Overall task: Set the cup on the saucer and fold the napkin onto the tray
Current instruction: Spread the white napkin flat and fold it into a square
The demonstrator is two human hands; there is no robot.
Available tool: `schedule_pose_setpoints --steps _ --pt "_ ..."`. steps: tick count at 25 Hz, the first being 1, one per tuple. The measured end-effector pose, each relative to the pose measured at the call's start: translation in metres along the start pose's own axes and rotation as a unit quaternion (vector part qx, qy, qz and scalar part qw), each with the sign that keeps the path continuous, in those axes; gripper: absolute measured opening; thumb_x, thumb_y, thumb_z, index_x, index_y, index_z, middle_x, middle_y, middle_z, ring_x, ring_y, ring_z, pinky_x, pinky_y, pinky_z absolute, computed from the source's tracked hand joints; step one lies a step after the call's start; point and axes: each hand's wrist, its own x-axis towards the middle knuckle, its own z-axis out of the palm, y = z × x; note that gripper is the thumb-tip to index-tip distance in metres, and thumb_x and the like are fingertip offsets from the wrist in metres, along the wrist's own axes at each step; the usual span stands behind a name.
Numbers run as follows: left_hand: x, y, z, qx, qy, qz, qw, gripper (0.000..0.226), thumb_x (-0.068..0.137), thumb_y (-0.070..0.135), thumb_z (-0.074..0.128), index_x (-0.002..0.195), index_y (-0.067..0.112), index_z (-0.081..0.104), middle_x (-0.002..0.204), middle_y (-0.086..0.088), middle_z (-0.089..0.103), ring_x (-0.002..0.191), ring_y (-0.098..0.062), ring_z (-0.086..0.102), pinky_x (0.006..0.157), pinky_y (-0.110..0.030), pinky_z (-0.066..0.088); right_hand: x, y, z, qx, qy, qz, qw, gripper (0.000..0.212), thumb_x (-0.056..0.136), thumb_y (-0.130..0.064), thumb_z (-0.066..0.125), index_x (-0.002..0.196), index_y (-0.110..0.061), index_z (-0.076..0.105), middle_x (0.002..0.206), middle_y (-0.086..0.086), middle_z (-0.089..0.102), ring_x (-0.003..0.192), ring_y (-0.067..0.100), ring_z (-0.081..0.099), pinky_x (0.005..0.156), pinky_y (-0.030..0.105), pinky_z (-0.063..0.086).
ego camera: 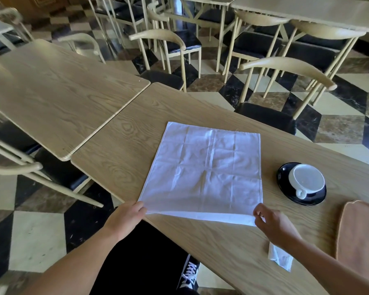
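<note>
The white square cloth napkin (205, 171), creased into a grid of old fold lines, lies spread flat on the pale wood-grain tabletop (119, 145), its near edge at the tabletop's near edge. The left hand (126, 218) pinches the napkin's near left corner, fingers curled over the cloth right at the table's edge. The right hand (273, 224) pinches the near right corner between thumb and fingertips, lifting that hem slightly. Just behind the right wrist a small crumpled white paper strip (280, 259) rests on the wood. Toward the right end of the tabletop, a round glossy white ceramic cup (307, 180) sits upright on a round glossy black saucer (283, 177), handle turned to the near edge. Beside it, at the right near corner, lies a brown wooden tray (358, 237) with rounded corners, partly out of view.
</note>
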Motion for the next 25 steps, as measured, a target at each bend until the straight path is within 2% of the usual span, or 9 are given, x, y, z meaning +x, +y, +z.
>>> schedule_pose_setpoints --steps 2,5,6,7,10,13,15,19,25 --pt "0.005 0.0 -0.007 -0.008 -0.002 0.005 1.0 0.038 0.029 -0.008 0.076 0.056 0.013 0.059 0.056 -0.002 0.053 0.044 -0.022 0.052 0.037 -0.025 0.033 0.001 0.002 -0.002 0.002 -0.007 -0.001 1.0 0.009 0.086 -0.016 0.06 0.087 -0.024 0.056 0.068 0.0 0.064 0.063 0.026 0.058 0.06 0.038 0.048" --pt "0.02 -0.004 -0.008 -0.136 0.029 -0.07 0.988 0.027 0.063 -0.007 0.069 0.06 0.015 0.054 0.058 0.0 0.043 0.05 -0.024 0.048 0.045 -0.029 0.025 0.006 0.004 -0.006 0.014 0.004 0.01 1.0 0.008 0.086 -0.015 0.06 0.089 -0.023 0.059 0.073 0.003 0.069 0.067 0.027 0.062 0.064 0.039 0.051" --pt "0.027 -0.007 -0.006 -0.22 0.053 -0.135 0.965 0.029 0.077 -0.002 0.065 0.064 0.016 0.046 0.062 0.002 0.045 0.056 -0.022 0.046 0.049 -0.029 0.027 0.008 0.004 -0.008 0.018 0.013 0.015 1.0 0.008 0.088 -0.015 0.061 0.09 -0.023 0.06 0.074 0.003 0.07 0.068 0.027 0.062 0.065 0.038 0.052" --pt "0.034 -0.009 -0.01 -0.307 0.059 -0.189 0.931 0.009 0.085 0.002 0.063 0.077 0.007 0.063 0.067 0.003 0.052 0.063 -0.019 0.049 0.054 -0.027 0.034 0.011 0.004 -0.011 0.021 0.023 0.017 0.999 0.007 0.089 -0.016 0.061 0.091 -0.022 0.062 0.074 0.002 0.07 0.069 0.027 0.063 0.065 0.037 0.051" --pt "0.061 -0.017 -0.027 -0.484 0.135 -0.283 0.817 0.011 0.086 0.002 0.067 0.095 0.006 0.073 0.072 0.002 0.06 0.071 -0.018 0.052 0.063 -0.016 0.042 0.024 0.003 -0.022 0.054 0.069 0.016 0.996 0.006 0.092 -0.015 0.064 0.093 -0.019 0.069 0.074 -0.001 0.071 0.07 0.024 0.065 0.066 0.036 0.051" --pt "0.091 -0.024 -0.048 -0.527 0.208 -0.297 0.769 0.013 0.083 -0.005 0.067 0.095 -0.003 0.072 0.068 0.0 0.056 0.062 -0.016 0.048 0.052 -0.006 0.038 0.044 0.001 -0.039 0.108 0.135 0.022 0.985 0.009 0.092 -0.014 0.069 0.099 -0.017 0.075 0.066 -0.013 0.064 0.057 0.001 0.057 0.06 0.018 0.044" --pt "0.109 -0.03 -0.06 -0.53 0.242 -0.306 0.753 0.014 0.082 -0.005 0.068 0.096 -0.004 0.072 0.076 -0.007 0.063 0.067 -0.018 0.053 0.053 -0.005 0.04 0.063 -0.003 -0.054 0.114 0.159 0.034 0.98 0.007 0.092 -0.019 0.069 0.095 -0.019 0.075 0.061 -0.018 0.06 0.056 0.0 0.056 0.055 0.012 0.041" --pt "0.152 -0.045 -0.076 -0.545 0.286 -0.307 0.726 0.014 0.082 -0.006 0.068 0.095 -0.005 0.071 0.088 -0.012 0.066 0.076 -0.02 0.057 0.056 -0.003 0.04 0.11 -0.014 -0.082 0.095 0.172 0.023 0.98 0.008 0.094 -0.021 0.065 0.091 -0.017 0.072 0.07 -0.002 0.066 0.066 0.025 0.06 0.06 0.031 0.043" --pt "0.232 -0.068 -0.082 -0.579 0.31 -0.311 0.687 0.015 0.082 -0.011 0.065 0.096 -0.011 0.067 0.07 -0.003 0.057 0.058 -0.001 0.052 0.051 -0.004 0.038 0.191 -0.02 -0.106 0.064 0.176 0.002 0.982 0.009 0.095 -0.018 0.063 0.093 -0.013 0.07 0.079 0.003 0.07 0.072 0.028 0.063 0.064 0.033 0.046"
